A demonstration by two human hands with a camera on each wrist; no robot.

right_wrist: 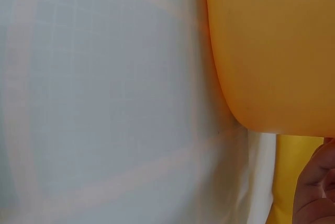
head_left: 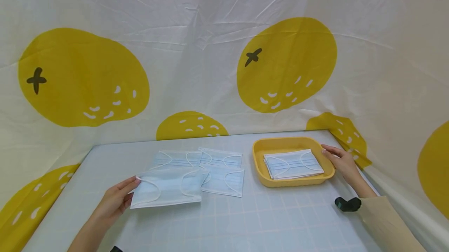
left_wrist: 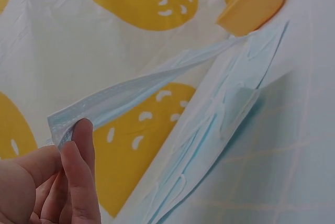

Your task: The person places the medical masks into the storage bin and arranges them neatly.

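Observation:
My left hand (head_left: 114, 201) pinches a light blue face mask (head_left: 168, 189) by its left edge, thumb against fingers, and holds it up over the table. In the left wrist view, the raised mask (left_wrist: 131, 80) slants away from the fingertips, seen nearly edge-on. Behind and beside it, other face masks (head_left: 224, 180) lie flat and overlap, partly hidden by the held one. To the right stands a yellow basin (head_left: 264, 182) with a stack of masks (head_left: 292, 164) inside. My right hand (head_left: 345, 166) grips the basin's right rim.
The table (head_left: 245, 224) has a pale blue checked cover. A white curtain with yellow fruit prints (head_left: 196, 69) hangs behind the table and along both sides. A dark wrist device (head_left: 347, 204) sits by the right sleeve.

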